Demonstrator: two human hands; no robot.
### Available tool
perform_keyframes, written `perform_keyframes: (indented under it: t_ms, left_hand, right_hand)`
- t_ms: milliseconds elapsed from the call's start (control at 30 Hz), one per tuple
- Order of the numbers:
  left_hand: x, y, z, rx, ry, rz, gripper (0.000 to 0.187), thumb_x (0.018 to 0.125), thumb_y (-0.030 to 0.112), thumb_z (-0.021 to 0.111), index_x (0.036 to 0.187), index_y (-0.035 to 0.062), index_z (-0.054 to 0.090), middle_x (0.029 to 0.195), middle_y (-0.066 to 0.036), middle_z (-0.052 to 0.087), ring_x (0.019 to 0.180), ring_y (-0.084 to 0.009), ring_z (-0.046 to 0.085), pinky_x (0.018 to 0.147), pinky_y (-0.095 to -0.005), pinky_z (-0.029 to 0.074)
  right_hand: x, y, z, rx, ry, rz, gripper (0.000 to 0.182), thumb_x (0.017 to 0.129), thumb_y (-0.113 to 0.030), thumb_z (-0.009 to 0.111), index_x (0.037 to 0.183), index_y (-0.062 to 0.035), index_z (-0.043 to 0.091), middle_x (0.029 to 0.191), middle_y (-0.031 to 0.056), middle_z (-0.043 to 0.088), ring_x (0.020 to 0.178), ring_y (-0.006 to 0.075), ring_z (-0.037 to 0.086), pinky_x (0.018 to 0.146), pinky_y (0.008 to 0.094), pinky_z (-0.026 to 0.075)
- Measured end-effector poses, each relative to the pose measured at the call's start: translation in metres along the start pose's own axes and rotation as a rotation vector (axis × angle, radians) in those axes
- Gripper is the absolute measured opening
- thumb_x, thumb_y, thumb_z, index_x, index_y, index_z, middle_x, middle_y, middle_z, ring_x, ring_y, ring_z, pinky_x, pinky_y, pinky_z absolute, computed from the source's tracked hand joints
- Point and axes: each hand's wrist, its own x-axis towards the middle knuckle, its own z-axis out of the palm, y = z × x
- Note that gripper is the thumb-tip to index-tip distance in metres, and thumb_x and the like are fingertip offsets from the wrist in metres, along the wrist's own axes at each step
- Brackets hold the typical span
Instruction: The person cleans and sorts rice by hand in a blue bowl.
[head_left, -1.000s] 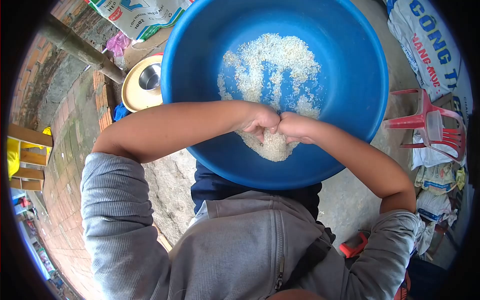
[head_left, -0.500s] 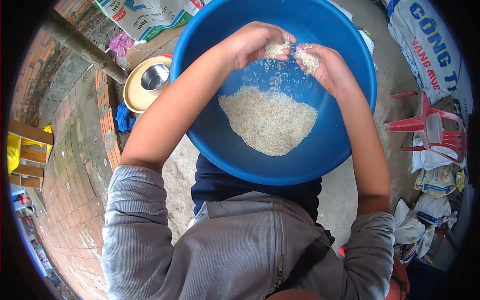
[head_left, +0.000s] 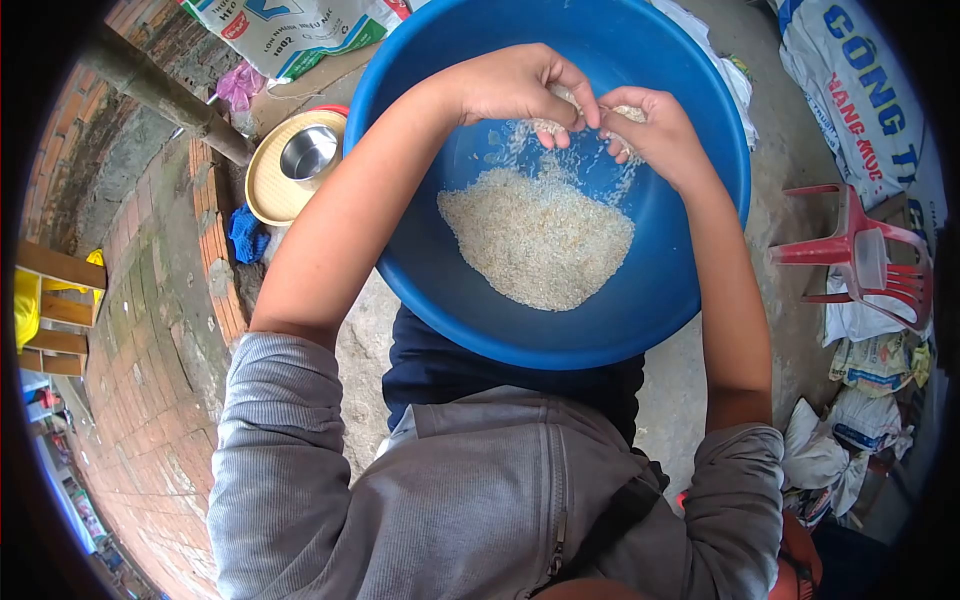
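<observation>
A large blue basin [head_left: 470, 325] rests over my lap, with a mound of rice [head_left: 535, 240] spread on its bottom. Above the far part of the basin, my left hand [head_left: 530, 92] curls around some rice, and grains trickle down beneath it. My right hand [head_left: 650, 135] is cupped around more rice, also shedding grains. The fingertips of both hands meet or nearly meet; whether something small is pinched between them I cannot make out.
Left of the basin, a metal bowl [head_left: 310, 153] stands on a round tan tray [head_left: 265, 185], near a blue cloth [head_left: 248, 235] and a pole [head_left: 165, 95]. On the right are a red plastic chair [head_left: 850, 240] and printed sacks [head_left: 850, 100]. Another sack [head_left: 300, 35] lies at the back left.
Both hands have turned more palm-down and their fingertips have come together. More grains are falling from them onto the basin's bottom, near the mound.
</observation>
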Motion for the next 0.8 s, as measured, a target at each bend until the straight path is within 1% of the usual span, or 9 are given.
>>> perform_keyframes:
  t_ms: [133,300,367,400,467,500,567,633,800]
  left_hand:
    - [0.000,-0.008,-0.003,0.126,-0.148,0.008,0.025,0.084,0.004,0.058,0.107,0.0000,0.066,0.092,-0.008,0.068,0.083,-0.0131,0.064,0.078,-0.0250,0.050]
    - [-0.009,-0.011,-0.004,0.196,-0.233,-0.047,0.036,0.083,0.010,0.063,0.118,0.0048,0.062,0.108,-0.010,0.067,0.097,-0.0201,0.064,0.087,-0.0318,0.049]
    - [-0.011,-0.013,-0.007,0.847,-0.080,-0.170,0.041,0.083,0.018,0.065,0.123,0.0099,0.058,0.117,-0.012,0.063,0.104,-0.0271,0.062,0.089,-0.0367,0.048]
    - [-0.007,-0.017,-0.009,0.989,-0.029,-0.323,0.037,0.084,0.020,0.062,0.121,0.0124,0.059,0.118,-0.014,0.062,0.105,-0.0314,0.060,0.090,-0.0398,0.047]
    - [0.001,-0.054,-0.023,1.118,0.070,-0.310,0.028,0.085,0.014,0.058,0.111,0.0035,0.061,0.105,-0.018,0.066,0.092,-0.0312,0.065,0.078,-0.0413,0.051]
    - [0.004,-0.054,-0.024,1.118,0.070,-0.311,0.028,0.085,0.014,0.058,0.111,0.0035,0.061,0.105,-0.018,0.066,0.092,-0.0312,0.065,0.078,-0.0413,0.051]
    - [0.012,-0.056,-0.025,0.864,-0.168,-0.821,0.023,0.084,0.007,0.055,0.101,-0.0065,0.062,0.091,-0.023,0.066,0.076,-0.0315,0.067,0.064,-0.0421,0.053]
    - [0.014,-0.065,-0.022,0.858,-0.353,-0.872,0.021,0.083,0.004,0.055,0.096,-0.0096,0.062,0.088,-0.024,0.066,0.072,-0.0309,0.067,0.059,-0.0419,0.052]
    - [0.024,-0.085,0.018,0.808,-0.826,-0.997,0.019,0.081,-0.002,0.053,0.094,-0.0139,0.061,0.091,-0.025,0.066,0.073,-0.0308,0.067,0.062,-0.0422,0.056]
  right_hand:
    - [0.003,0.004,0.004,-0.325,-0.083,-0.279,0.020,0.082,-0.006,0.056,0.098,0.0013,0.067,0.083,0.0075,0.068,0.078,0.0149,0.064,0.076,0.0286,0.049]
    - [-0.001,0.007,0.008,-0.252,-0.132,-0.225,0.024,0.083,-0.003,0.051,0.102,0.0002,0.066,0.087,0.0105,0.068,0.084,0.0162,0.064,0.075,0.0299,0.049]
    - [-0.001,0.014,0.007,-0.187,-0.072,-0.266,0.025,0.083,-0.003,0.051,0.103,-0.0004,0.065,0.087,0.0116,0.068,0.085,0.0172,0.064,0.075,0.0309,0.050]
    - [0.000,0.019,0.001,-0.297,-0.038,-0.164,0.026,0.083,-0.004,0.051,0.104,-0.0017,0.065,0.088,0.0125,0.068,0.088,0.0196,0.064,0.075,0.0322,0.050]
    - [0.001,0.025,-0.006,-0.405,-0.006,-0.060,0.026,0.082,-0.005,0.051,0.104,-0.0029,0.065,0.090,0.0134,0.068,0.091,0.0221,0.064,0.075,0.0335,0.050]
    - [0.001,0.025,-0.009,-0.678,-0.112,0.080,0.026,0.082,-0.005,0.050,0.103,0.0020,0.064,0.092,0.0161,0.067,0.088,0.0229,0.065,0.074,0.0333,0.052]
    - [0.004,0.027,-0.009,-0.951,-0.217,0.222,0.026,0.082,-0.005,0.050,0.101,0.0069,0.062,0.093,0.0189,0.067,0.085,0.0238,0.066,0.074,0.0330,0.053]
    - [0.008,0.035,0.001,-0.914,-0.451,0.699,0.023,0.078,-0.004,0.051,0.090,0.0115,0.063,0.085,0.0231,0.067,0.072,0.0273,0.069,0.063,0.0347,0.056]
    - [0.004,0.052,0.031,-0.872,-0.814,0.783,0.025,0.077,0.000,0.046,0.089,0.0150,0.062,0.083,0.0245,0.067,0.066,0.0284,0.069,0.060,0.0377,0.057]
